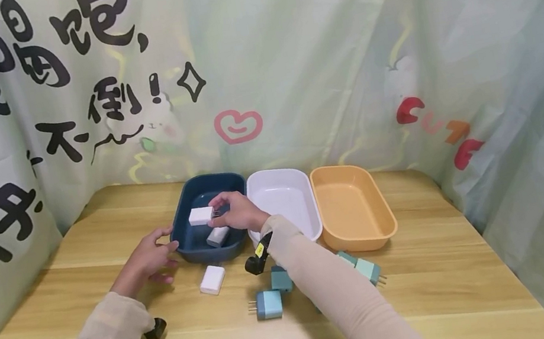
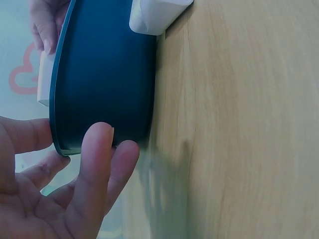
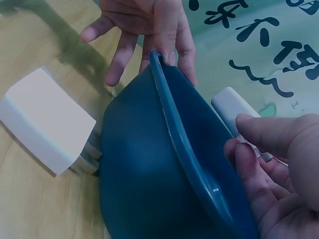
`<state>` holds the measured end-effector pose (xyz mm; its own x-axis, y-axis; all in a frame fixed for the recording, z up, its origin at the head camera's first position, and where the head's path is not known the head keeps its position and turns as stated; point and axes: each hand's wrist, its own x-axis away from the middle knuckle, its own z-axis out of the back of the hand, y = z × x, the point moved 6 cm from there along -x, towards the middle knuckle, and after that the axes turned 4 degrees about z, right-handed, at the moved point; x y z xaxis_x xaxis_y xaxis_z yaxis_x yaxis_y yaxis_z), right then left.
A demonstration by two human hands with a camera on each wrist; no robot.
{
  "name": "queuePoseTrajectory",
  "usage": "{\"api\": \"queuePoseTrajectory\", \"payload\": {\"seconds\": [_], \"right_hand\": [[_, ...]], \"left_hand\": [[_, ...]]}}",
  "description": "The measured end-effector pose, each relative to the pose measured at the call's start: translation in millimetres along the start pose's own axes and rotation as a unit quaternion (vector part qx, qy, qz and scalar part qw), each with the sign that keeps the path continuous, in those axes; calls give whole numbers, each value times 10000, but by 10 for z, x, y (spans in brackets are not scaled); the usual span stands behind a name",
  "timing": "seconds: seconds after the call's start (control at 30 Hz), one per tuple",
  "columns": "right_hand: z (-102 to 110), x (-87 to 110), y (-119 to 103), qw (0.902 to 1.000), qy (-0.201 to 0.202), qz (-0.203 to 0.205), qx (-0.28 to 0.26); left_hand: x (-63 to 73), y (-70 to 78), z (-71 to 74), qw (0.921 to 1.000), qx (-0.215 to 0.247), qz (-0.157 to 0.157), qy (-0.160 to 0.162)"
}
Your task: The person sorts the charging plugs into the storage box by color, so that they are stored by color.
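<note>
Three white plugs (image 1: 201,216), one gripped; three trays (image 1: 213,255)

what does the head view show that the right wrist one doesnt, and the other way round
Only the head view: the white tray, the orange tray and the teal chargers. Only the right wrist view: the prongs of the white charger lying on the table. Both: the blue tray, the left hand touching it, and the right hand pinching another white charger.
</note>
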<state>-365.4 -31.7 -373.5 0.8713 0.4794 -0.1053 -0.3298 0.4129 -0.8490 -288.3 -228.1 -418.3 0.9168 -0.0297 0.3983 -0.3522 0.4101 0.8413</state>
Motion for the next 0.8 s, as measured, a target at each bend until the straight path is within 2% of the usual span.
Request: {"api": "queuePoseTrajectory", "payload": {"seconds": [0.27, 0.47, 0.63, 0.8], "right_hand": [[-9, -16, 7, 10000, 18, -49, -10], [-14, -29, 29, 9998, -11, 0, -221], [-6, -3, 8, 9996, -88, 36, -247], [24, 44, -28, 9993, -131, 48, -357]], "left_hand": [[6, 3, -1, 10000, -9, -12, 4], [7, 15, -21, 10000, -37, -20, 5], [5, 2, -24, 9999, -25, 96, 58], [1, -11, -8, 10000, 27, 68, 38]]}}
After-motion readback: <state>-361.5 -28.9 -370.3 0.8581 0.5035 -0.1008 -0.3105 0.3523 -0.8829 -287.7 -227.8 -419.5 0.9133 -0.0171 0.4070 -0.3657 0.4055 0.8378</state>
